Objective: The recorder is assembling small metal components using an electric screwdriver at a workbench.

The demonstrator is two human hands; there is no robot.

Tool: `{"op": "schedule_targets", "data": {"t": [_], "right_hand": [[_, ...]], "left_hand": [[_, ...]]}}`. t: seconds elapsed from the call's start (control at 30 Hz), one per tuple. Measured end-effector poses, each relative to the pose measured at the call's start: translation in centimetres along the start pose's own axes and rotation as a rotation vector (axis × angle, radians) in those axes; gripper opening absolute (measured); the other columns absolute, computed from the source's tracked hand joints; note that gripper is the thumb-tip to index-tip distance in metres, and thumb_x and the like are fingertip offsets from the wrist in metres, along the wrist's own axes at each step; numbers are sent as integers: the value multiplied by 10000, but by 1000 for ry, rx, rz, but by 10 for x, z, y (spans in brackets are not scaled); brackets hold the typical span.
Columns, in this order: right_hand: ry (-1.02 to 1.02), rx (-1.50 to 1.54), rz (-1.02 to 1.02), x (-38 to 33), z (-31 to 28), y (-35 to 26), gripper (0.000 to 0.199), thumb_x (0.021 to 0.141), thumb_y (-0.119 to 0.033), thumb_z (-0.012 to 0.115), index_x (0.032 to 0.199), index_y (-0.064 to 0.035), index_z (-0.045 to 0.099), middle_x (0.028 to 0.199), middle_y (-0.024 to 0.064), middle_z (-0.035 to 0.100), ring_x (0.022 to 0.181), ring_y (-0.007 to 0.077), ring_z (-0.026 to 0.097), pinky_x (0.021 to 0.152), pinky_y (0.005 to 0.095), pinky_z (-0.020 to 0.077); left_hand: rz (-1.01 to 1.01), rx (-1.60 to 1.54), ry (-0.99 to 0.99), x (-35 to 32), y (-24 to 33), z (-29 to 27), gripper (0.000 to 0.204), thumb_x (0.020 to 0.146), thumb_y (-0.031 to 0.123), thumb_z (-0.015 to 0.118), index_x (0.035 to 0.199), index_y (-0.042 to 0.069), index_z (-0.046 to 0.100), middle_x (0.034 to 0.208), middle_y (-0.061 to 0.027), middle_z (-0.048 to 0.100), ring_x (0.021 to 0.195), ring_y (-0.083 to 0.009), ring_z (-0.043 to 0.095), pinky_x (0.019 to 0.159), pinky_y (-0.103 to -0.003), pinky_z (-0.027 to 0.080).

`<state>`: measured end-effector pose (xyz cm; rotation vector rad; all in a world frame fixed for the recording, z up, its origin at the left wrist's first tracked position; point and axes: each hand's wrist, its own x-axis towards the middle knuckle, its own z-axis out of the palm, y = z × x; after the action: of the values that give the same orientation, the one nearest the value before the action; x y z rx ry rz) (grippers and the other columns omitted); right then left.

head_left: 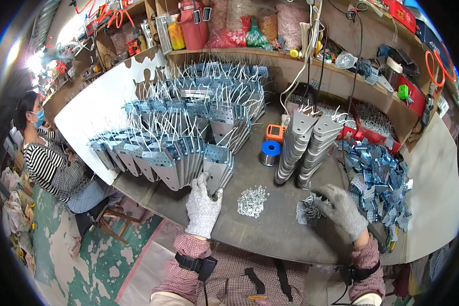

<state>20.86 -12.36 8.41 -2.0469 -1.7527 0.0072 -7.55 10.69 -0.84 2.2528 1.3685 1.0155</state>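
Observation:
My left hand (203,204), in a grey knit glove, grips the lower tip of a shield-shaped metal bracket (217,166) at the right end of a long row of finished brackets (153,158) with white wires sticking up. My right hand (341,210), also gloved, rests on a small heap of screws (307,209) on the dark workbench (270,229). Between the hands lies a pile of small washers (251,200).
Two leaning stacks of bare brackets (303,145) stand behind the screws. A heap of small perforated plates (380,181) lies at right, a blue wire spool (270,151) and an orange device (274,132) mid-bench. A seated person in a striped top (46,163) is at left. Shelves of supplies run behind.

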Motion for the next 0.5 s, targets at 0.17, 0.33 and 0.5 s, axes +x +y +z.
{"op": "schedule_targets", "data": {"t": [0.17,0.33,0.5], "right_hand": [[106,-207,205,-17,-10,56,268,929,-133,633,1178,-41,668,1119,192,657,1003,403,657,870,467,540],[130,-386,282,-17,17,107,267,902,-72,586,1159,-45,649,1151,188,629,990,386,679,806,492,565],[5,-623,411,-8,26,129,170,869,-100,592,951,-52,733,977,205,704,893,383,725,763,479,586]], "left_hand": [[45,17,1,-9,10,-3,753,778,238,848,1408,68,472,1339,-196,561,1231,-395,569,1033,-461,475],[492,35,93,23,101,-44,345,876,232,733,1176,83,650,1127,-168,596,1086,-374,600,921,-490,495],[790,-22,49,109,251,11,286,973,330,589,1110,82,631,1076,-124,640,1056,-316,629,918,-455,511]]}}
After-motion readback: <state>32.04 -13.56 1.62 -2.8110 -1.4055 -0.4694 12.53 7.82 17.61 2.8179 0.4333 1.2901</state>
